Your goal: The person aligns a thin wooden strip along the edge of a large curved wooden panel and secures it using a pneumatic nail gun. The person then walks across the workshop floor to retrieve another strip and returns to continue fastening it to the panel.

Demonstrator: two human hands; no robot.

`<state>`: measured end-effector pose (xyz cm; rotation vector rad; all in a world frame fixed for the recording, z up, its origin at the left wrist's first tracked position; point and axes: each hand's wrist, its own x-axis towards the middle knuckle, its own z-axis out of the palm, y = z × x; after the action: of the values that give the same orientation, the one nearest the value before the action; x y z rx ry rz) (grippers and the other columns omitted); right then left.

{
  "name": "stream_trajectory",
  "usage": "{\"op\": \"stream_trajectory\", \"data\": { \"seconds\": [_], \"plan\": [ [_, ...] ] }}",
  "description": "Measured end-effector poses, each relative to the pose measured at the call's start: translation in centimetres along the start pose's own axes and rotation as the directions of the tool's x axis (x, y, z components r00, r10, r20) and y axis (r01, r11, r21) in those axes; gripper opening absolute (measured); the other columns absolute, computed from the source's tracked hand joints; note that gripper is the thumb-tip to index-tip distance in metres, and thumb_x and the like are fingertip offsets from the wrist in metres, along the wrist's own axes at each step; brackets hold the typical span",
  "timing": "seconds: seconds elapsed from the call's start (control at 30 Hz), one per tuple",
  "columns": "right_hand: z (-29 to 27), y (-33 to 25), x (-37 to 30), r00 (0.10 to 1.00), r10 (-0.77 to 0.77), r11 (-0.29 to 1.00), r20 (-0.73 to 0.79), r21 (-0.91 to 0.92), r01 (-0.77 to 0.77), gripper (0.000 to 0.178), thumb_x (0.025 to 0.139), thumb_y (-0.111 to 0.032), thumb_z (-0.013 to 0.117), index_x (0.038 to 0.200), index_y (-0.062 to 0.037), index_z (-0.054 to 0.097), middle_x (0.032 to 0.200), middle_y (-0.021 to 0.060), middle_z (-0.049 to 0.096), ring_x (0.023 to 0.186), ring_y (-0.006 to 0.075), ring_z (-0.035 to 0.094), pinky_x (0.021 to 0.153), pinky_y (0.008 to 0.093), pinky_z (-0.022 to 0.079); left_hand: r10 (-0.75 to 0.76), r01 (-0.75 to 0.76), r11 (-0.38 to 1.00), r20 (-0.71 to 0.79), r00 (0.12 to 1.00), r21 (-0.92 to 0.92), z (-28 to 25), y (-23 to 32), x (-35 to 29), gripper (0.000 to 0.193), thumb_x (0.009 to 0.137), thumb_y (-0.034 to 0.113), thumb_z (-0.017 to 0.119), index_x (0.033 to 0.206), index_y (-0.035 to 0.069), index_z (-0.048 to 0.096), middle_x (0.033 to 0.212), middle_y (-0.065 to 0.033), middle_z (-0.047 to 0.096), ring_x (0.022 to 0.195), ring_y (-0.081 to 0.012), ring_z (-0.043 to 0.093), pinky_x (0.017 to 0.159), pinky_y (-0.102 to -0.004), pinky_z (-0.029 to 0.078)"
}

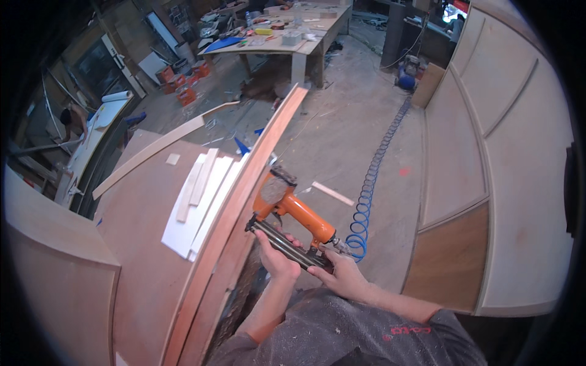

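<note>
An orange pneumatic nail gun [306,216] lies across both my hands in front of my body, its nose tilted to the left. My left hand [279,259] is closed around the dark metal magazine [282,245] from below, near the nose. At the rear end of the magazine, my right hand [343,274] grips it close to the air fitting [340,244]. A coiled blue air hose [368,204] runs from that fitting to the floor. Just left of the gun, a long wooden strip [244,183] lies along the workbench edge.
White boards [180,229] and short wooden strips [204,177] rest on the brown panel [143,244]. Tall pale panels [525,183] stand at the right. A cluttered table [323,30] and a blue compressor [406,79] are farther off. Another person [74,120] bends at the far left.
</note>
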<state>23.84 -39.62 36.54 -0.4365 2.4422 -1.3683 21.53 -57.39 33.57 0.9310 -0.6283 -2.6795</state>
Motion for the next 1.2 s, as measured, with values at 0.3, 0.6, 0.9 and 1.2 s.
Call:
{"op": "stream_trajectory", "data": {
  "seconds": [0.3, 0.6, 0.9, 1.2],
  "plan": [
    [-10.4, 7.5, 5.0, 0.910, 0.185, 0.979, -0.372, -0.010, -0.203, 0.075, 0.093, -0.031, 0.082, 0.146, 0.0130, 0.054, 0.100, 0.0244, 0.073, 0.092, 0.0362, 0.075, 0.081, 0.0423, 0.058, -0.174, 0.141, 0.974, 0.185, 0.967, 0.176, 13.3, -13.7, 7.4, 0.054, 0.112, 0.059, 0.050, 0.117, 0.006, 0.055, 0.080, -0.0095, 0.061, 0.065, -0.0218, 0.062, 0.061, -0.0380, 0.055],
    [-22.8, 10.4, 19.8, 0.898, 0.155, 0.985, -0.413, -0.007, -0.174, 0.073, 0.093, -0.016, 0.077, 0.154, 0.0091, 0.047, 0.119, 0.0270, 0.070, 0.113, 0.0377, 0.071, 0.098, 0.0419, 0.053, -0.254, 0.167, 0.953, 0.367, 0.895, 0.253, 29.2, -18.9, 22.1, 0.046, 0.113, 0.049, 0.050, 0.120, 0.004, 0.055, 0.083, -0.0108, 0.063, 0.070, -0.0227, 0.063, 0.067, -0.0390, 0.055],
    [-35.6, 12.4, 33.7, 0.854, 0.481, 0.855, -0.197, -0.108, -0.507, 0.048, 0.098, -0.022, 0.073, 0.141, 0.0004, 0.066, 0.124, 0.0236, 0.071, 0.119, 0.0365, 0.069, 0.100, 0.0431, 0.053, -0.399, 0.304, 0.911, 0.409, 0.820, 0.279, 46.2, -22.6, 38.4, 0.051, 0.112, 0.053, 0.044, 0.123, 0.005, 0.056, 0.084, -0.0113, 0.063, 0.073, -0.0254, 0.063, 0.073, -0.0427, 0.052],
    [-50.7, 25.5, 44.8, 0.772, 0.566, 0.804, -0.290, -0.012, -0.594, 0.049, 0.091, -0.027, 0.082, 0.131, -0.0007, 0.074, 0.116, 0.0233, 0.075, 0.113, 0.0373, 0.073, 0.095, 0.0446, 0.056, -0.147, 0.088, 0.974, 0.284, 0.947, 0.211, 58.0, -26.5, 55.4, 0.057, 0.112, 0.059, 0.046, 0.117, 0.003, 0.056, 0.077, -0.0111, 0.062, 0.062, -0.0234, 0.062, 0.059, -0.0398, 0.055]
  ]
}}
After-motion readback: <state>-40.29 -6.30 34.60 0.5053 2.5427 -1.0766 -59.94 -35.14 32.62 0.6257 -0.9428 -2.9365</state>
